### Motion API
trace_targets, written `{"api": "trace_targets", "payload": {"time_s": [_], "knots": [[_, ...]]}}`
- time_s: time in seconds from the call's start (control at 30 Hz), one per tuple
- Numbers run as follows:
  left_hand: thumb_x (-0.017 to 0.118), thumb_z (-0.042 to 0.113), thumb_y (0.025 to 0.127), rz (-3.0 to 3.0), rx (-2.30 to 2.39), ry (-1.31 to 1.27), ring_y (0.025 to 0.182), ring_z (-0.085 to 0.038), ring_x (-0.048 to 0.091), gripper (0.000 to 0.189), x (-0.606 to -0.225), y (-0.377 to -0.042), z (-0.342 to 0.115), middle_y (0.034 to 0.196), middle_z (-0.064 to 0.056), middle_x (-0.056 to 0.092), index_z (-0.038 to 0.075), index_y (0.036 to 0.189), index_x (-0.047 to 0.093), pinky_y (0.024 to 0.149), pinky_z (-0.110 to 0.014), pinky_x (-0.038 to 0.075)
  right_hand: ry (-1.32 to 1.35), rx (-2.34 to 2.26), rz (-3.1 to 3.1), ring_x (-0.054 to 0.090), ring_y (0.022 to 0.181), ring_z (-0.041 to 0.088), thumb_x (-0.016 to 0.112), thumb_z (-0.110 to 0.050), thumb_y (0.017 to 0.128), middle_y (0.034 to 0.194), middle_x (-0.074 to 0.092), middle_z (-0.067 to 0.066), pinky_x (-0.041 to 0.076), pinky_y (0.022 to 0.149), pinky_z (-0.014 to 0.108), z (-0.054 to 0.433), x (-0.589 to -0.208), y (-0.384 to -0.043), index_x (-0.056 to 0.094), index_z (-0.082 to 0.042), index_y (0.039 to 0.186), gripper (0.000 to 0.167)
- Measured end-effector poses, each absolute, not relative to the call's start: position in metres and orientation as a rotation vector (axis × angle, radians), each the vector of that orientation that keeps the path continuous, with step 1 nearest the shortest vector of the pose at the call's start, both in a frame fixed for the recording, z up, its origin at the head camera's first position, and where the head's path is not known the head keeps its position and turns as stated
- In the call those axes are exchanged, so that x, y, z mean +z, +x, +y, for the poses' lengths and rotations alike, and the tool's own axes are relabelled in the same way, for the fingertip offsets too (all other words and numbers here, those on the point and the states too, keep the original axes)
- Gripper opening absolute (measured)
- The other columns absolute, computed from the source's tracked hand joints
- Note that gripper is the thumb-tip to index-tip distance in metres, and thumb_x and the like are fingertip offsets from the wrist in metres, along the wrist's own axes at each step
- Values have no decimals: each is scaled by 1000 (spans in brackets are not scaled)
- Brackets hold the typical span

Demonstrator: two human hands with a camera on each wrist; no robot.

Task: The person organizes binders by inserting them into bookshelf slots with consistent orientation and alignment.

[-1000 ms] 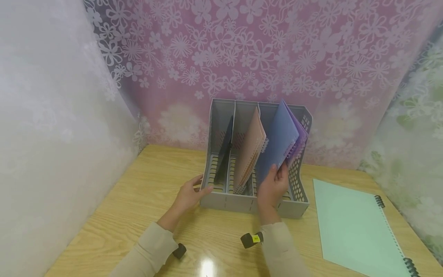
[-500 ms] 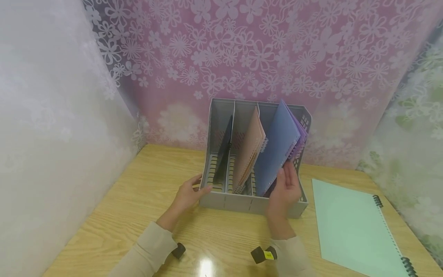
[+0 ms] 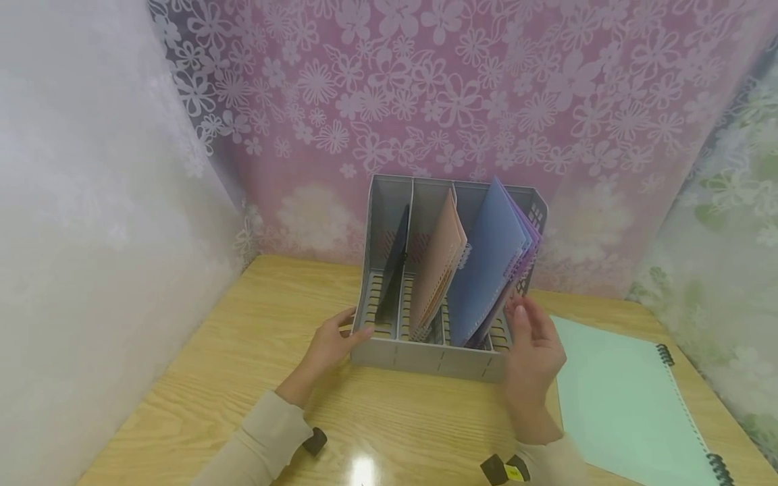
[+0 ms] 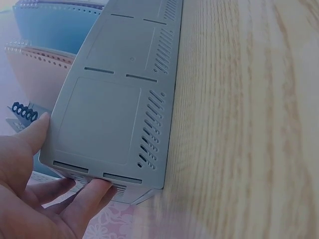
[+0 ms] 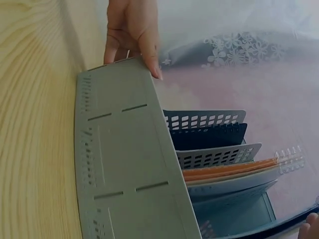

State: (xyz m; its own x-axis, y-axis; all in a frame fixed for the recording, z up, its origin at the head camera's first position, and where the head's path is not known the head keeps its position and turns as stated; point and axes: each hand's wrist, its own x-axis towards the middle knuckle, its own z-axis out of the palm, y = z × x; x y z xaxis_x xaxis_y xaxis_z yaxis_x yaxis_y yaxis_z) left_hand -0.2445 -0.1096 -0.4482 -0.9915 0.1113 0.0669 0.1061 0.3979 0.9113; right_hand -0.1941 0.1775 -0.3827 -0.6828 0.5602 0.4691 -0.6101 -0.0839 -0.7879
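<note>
A grey file organizer [image 3: 419, 358] with several slots stands on the table. My left hand [image 3: 331, 347] grips its left front corner, thumb over the front rim and fingers against the side, as the left wrist view also shows. My right hand [image 3: 535, 354] is at the organizer's right side, hiding its front right corner; its fingertips lie near the purple notebook [image 3: 527, 253], and contact is unclear. A blue notebook [image 3: 486, 263] leans beside the purple one. Pinkish-beige notebooks [image 3: 436, 270] lean in the middle, and a dark notebook [image 3: 395, 266] stands in the left slot.
A light green spiral notebook [image 3: 626, 391] lies flat on the wooden table [image 3: 231, 378], close to my right forearm. A pink floral curtain [image 3: 389, 88] hangs behind the organizer. Pale sheeting [image 3: 109, 202] borders the left side.
My right hand has left the blue notebook's lower edge and shifted right, to the organizer's right side. The blue and purple notebooks stay leaning there. My left hand keeps its grip.
</note>
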Motion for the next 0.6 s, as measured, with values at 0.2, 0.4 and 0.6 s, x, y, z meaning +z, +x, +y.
{"api": "trace_targets", "payload": {"time_s": [0.2, 0.4, 0.6], "knots": [[69, 35, 91, 2613, 1713, 195, 120, -44, 54, 70, -447, -243, -110, 141, -23, 49, 5, 147, 40, 92, -50, 52, -19, 1779, -1629, 64, 102, 9, 66, -10, 93, 113, 69, 3, 50, 88, 14, 201, -387, -188, 62, 4, 122, 32], [68, 34, 92, 2613, 1699, 227, 120, -45, 53, 70, -448, -243, -112, 140, -25, 48, 2, 147, 39, 91, -49, 53, -128, 1655, -1921, 59, 106, 2, 66, -13, 94, 118, 63, -6, 46, 86, 6, 233, -392, -181, 57, -1, 130, 39], [69, 31, 91, 2588, 1738, 236, 122, -45, 52, 75, -448, -243, -114, 141, -25, 47, 11, 153, 31, 94, -51, 50, -276, 1403, -2284, 53, 125, 18, 59, -33, 98, 142, 50, 12, 42, 84, 1, 271, -398, -178, 40, -3, 146, 60]]}}
